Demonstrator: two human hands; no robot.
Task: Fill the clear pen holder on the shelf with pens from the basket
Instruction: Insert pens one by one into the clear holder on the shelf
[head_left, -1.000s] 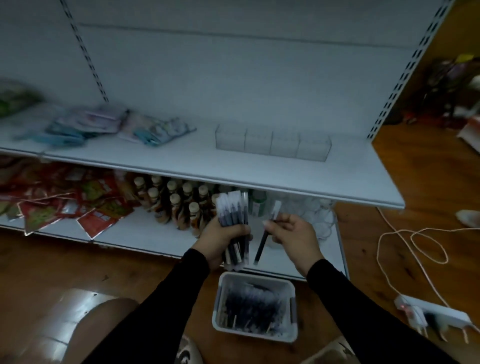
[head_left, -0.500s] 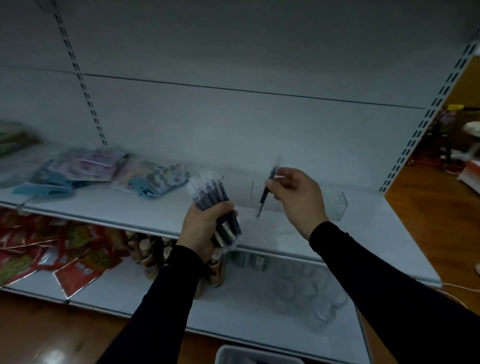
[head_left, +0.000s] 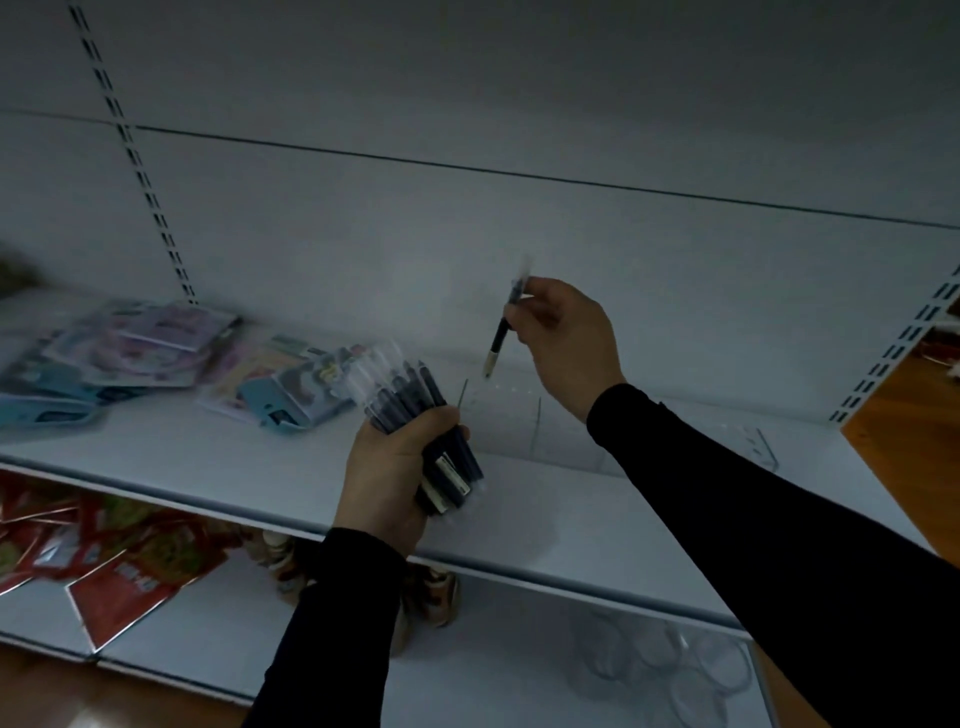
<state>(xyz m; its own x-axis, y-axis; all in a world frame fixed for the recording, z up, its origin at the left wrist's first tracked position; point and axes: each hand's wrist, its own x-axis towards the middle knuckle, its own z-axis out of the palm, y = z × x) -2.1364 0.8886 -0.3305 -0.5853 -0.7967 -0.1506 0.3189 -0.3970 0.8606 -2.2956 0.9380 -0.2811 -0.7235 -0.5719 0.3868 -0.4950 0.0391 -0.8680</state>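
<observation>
My left hand (head_left: 387, 478) grips a bundle of dark pens with clear caps (head_left: 415, 415), held above the front of the white shelf (head_left: 208, 467). My right hand (head_left: 566, 338) pinches a single dark pen (head_left: 501, 332), tip down, above the left end of the clear pen holder (head_left: 524, 426). The holder stands at the back of the shelf and is hard to make out; my right forearm covers its middle. The basket is out of view.
Flat packets in blue and pink (head_left: 156, 358) lie on the shelf to the left. On the lower shelf are red packets (head_left: 104, 561), small bottles (head_left: 431, 592) and clear rings (head_left: 670, 665). Wooden floor (head_left: 914, 410) shows at the right.
The view rose from the floor basket to the shelf. Both hands came up: the left with the pen bundle, the right carrying the single pen up over the holder's left end.
</observation>
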